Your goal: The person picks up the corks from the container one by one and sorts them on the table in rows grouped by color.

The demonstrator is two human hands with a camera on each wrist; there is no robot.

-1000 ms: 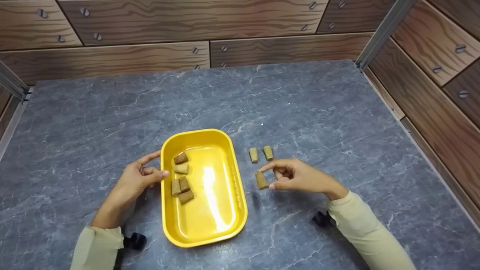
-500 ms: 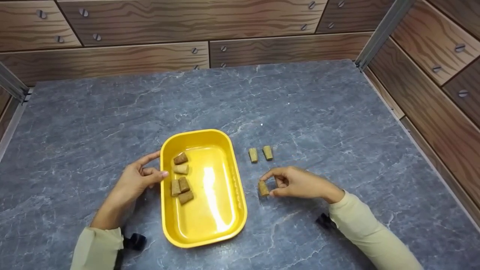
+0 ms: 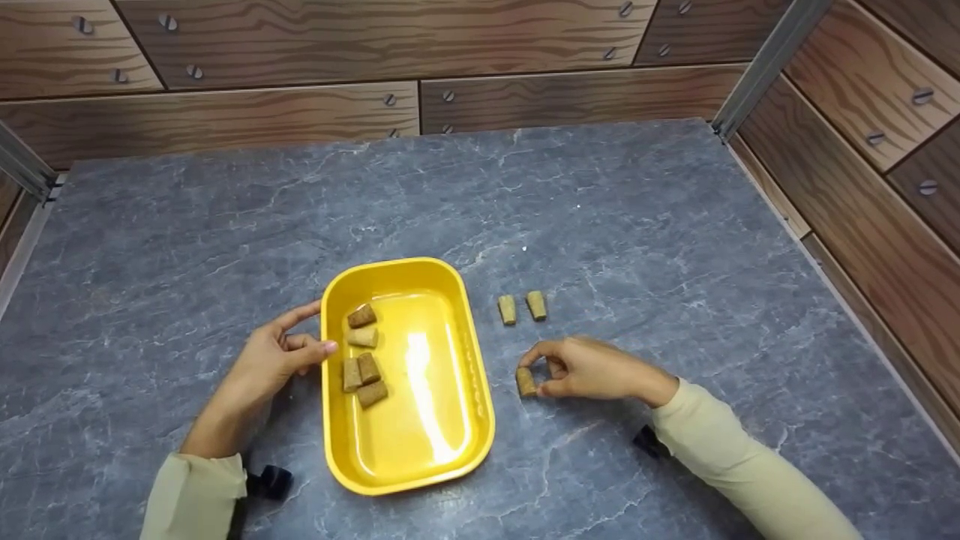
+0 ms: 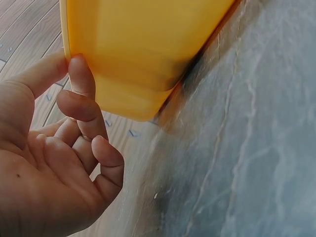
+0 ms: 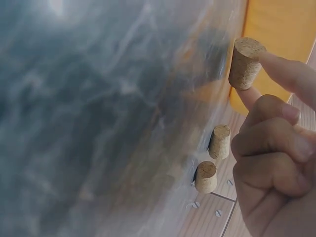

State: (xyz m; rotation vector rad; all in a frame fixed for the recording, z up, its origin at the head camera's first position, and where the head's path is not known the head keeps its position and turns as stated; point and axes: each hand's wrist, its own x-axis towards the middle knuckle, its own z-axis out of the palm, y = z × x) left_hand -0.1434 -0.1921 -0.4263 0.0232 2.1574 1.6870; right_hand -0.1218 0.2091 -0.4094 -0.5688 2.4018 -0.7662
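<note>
Tray, yellow plastic, oblong with rounded corners: sits on the grey marble-patterned tabletop.

Left hand: pinches the tray's left rim between thumb and forefinger; the remaining fingers curl loosely beneath.

Right hand: pinches one tapered brown cork between thumb and forefinger, other fingers folded in. The cork stands just beside the tray's right wall, outside it; whether its base touches the tabletop cannot be told.

Corks in the tray, five, all along its left side: one dark brown, at the far end; one pale, just beside it; three grouped nearer the person.

Corks on the tabletop, two: a pale pair, slightly apart, right of the tray and beyond the right hand.

Sleeves, two, pale cream.

Backdrop: wood-patterned panels with screw heads.
</note>
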